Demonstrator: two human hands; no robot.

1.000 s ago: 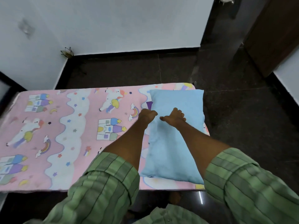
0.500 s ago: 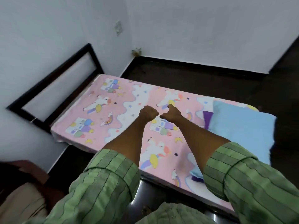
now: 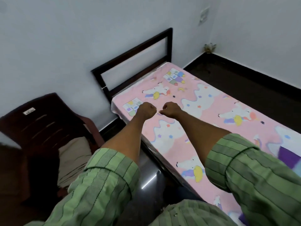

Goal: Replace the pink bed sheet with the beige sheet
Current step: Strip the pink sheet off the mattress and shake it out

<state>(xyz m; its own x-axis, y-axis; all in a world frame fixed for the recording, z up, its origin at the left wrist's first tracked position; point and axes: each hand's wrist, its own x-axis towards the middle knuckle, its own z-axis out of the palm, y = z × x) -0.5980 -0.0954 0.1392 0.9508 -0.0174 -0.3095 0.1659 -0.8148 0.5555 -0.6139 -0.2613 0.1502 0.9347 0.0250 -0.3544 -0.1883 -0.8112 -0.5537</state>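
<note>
Both forearms are stretched forward from rolled green striped sleeves (image 3: 104,175) toward the middle of the frame, and the two hands are held side by side above the pink bed sheet (image 3: 216,111). The left hand (image 3: 146,110) is curled into a fist, its grip closed with nothing seen inside it. The right hand (image 3: 171,110) is likewise curled, fingers drawn together, and nothing is seen held in it; whether its knuckles touch the sheet cannot be told. A narrow gap is left between the two fists. The pink bed sheet, printed with white unicorns, castles, stars and rainbows, is spread flat over the bed and fills the right half of the frame, from the dark headboard (image 3: 135,62) at upper centre down to the lower right corner. A white edge is seen at the corner of the mattress just below the headboard. The beige sheet (image 3: 73,159) is seen folded on the seat of a dark brown plastic chair (image 3: 40,121) at the lower left of the frame, just beside the bed and well apart from both hands. A dark floor (image 3: 244,82) is seen beyond the bed at the upper right.
</note>
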